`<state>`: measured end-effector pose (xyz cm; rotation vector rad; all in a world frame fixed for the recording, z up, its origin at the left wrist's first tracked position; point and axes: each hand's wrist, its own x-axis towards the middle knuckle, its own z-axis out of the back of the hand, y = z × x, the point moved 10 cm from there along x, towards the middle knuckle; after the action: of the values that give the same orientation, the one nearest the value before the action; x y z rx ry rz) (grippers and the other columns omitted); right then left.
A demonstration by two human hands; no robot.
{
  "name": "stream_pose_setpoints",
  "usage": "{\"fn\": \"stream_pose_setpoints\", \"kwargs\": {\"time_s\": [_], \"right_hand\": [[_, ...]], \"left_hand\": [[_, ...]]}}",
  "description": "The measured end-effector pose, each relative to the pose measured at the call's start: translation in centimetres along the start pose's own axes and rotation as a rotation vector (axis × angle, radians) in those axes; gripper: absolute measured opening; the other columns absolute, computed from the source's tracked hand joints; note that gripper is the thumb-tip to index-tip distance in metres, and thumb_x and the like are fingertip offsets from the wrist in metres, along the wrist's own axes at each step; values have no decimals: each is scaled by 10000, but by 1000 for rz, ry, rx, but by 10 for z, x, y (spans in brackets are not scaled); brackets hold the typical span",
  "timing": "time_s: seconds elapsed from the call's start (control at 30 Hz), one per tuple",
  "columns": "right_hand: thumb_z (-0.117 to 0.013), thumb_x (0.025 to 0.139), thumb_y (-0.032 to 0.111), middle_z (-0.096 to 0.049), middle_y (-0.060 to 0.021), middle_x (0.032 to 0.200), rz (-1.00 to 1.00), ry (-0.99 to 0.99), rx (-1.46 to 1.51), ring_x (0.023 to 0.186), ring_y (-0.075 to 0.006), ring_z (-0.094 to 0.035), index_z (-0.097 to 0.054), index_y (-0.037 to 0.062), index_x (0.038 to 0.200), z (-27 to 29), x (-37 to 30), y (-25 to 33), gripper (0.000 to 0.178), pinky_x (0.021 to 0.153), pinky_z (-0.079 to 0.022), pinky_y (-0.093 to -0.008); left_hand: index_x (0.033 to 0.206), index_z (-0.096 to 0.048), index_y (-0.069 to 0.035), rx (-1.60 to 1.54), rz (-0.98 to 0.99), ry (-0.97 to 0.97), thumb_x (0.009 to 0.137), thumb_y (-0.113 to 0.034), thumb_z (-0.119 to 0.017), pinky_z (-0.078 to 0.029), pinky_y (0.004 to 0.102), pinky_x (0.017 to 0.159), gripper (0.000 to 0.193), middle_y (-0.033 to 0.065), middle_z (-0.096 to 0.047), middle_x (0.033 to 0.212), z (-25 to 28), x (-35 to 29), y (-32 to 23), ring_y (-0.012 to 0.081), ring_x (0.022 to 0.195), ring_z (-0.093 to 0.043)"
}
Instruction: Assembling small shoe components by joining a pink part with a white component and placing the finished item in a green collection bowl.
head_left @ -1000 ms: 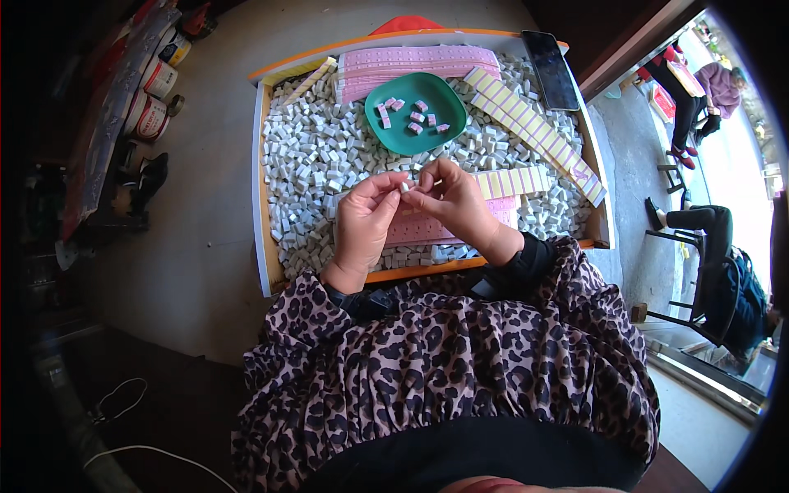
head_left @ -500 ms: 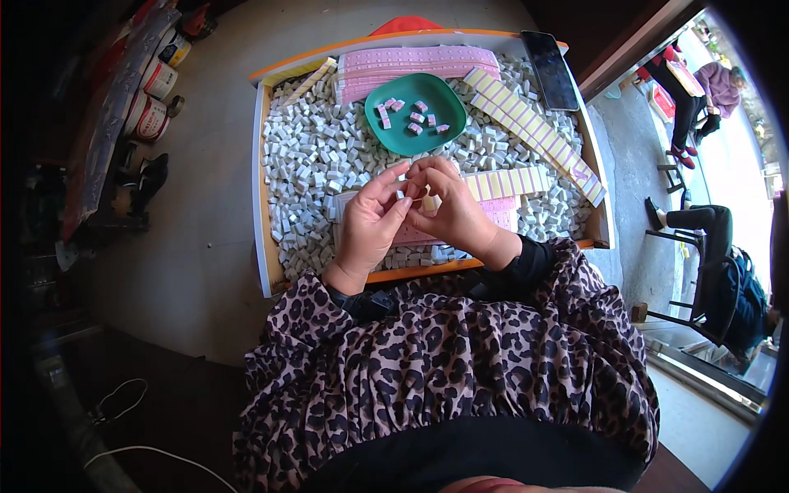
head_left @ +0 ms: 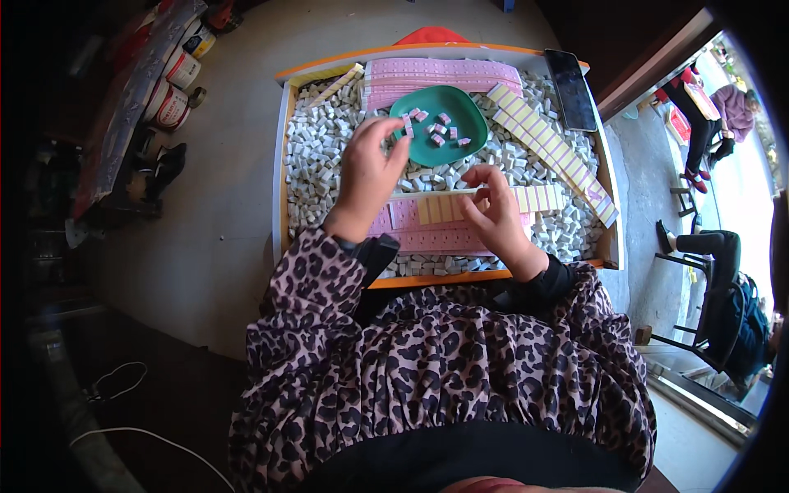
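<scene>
My left hand point(head_left: 370, 168) is at the left rim of a green plate point(head_left: 423, 154), its thumb and forefinger apart and nothing visible between them. Its fingertips are close to a small pink-and-white block point(head_left: 408, 126) on the plate. Several more such pieces lie there. My right hand point(head_left: 500, 218) is over a strip of cream-yellow pieces point(head_left: 440, 209), thumb and forefinger spread, nothing seen in them. Beneath that strip are pink printed sheets point(head_left: 436, 239), partly covered by my right hand.
Many small grey-white blocks point(head_left: 316, 164) fill a shallow orange-edged box point(head_left: 282, 189). More pink sheets point(head_left: 444, 72), yellow strips point(head_left: 555, 152) and a dark phone point(head_left: 569, 90) lie on them. Cans point(head_left: 171, 107) stand at left; people point(head_left: 731, 115) sit at right.
My hands were together over the strip, fingertips meeting around a small piece. They have parted: the left moved up to the plate, the right drew away to the right. The view has shifted slightly.
</scene>
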<state>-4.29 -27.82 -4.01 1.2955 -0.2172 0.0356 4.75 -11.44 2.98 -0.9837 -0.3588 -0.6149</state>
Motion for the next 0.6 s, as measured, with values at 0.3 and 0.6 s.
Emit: {"fn": "stream_pose_setpoints", "kwargs": {"time_s": [0.3, 0.6], "right_hand": [[-666, 748, 56, -549, -123, 977, 338, 160, -448, 930, -296, -554, -597, 39, 927, -51, 9, 39, 193, 762, -479, -345], [-639, 772, 122, -536, -104, 882, 466, 230, -621, 814, -302, -560, -601, 58, 903, -80, 11, 39, 151, 720, -474, -389]], "left_hand": [[797, -655, -45, 590, 49, 140, 727, -81, -693, -462, 391, 748, 88, 98, -576, 805, 37, -47, 32, 291, 830, -557], [881, -636, -29, 591, 55, 257, 748, -67, -677, -474, 362, 721, 145, 89, -583, 785, 26, -42, 36, 255, 797, -576]]}}
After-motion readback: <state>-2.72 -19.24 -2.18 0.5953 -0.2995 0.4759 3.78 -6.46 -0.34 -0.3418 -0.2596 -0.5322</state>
